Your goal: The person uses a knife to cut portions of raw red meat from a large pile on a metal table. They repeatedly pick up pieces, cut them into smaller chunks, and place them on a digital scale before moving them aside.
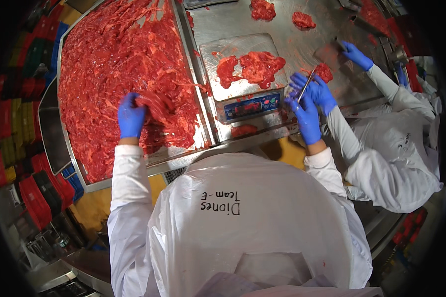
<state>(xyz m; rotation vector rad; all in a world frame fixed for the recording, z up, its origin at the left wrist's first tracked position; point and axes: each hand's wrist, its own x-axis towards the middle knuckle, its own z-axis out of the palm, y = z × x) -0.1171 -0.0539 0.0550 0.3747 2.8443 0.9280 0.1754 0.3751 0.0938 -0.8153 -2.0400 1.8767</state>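
My left hand (132,116), in a blue glove, is closed on a strip of raw red meat (156,106) at the near part of a large heap of meat (119,54). In front of the scale, my right hand (307,121), also blue-gloved, is closed on a thin metal blade-like tool (306,86) that points up and away; its exact kind is unclear. On the steel plate of the digital scale (245,42) lie a larger chunk of meat (261,68) and a smaller piece (227,72), side by side.
Close by on the right, a co-worker's gloved hand (319,94) reaches beside a meat lump (323,73); their other hand (357,55) holds a dark-handled tool (340,43). More meat portions (262,10) lie on the steel table (292,39). A metal rim (195,74) divides heap from scale.
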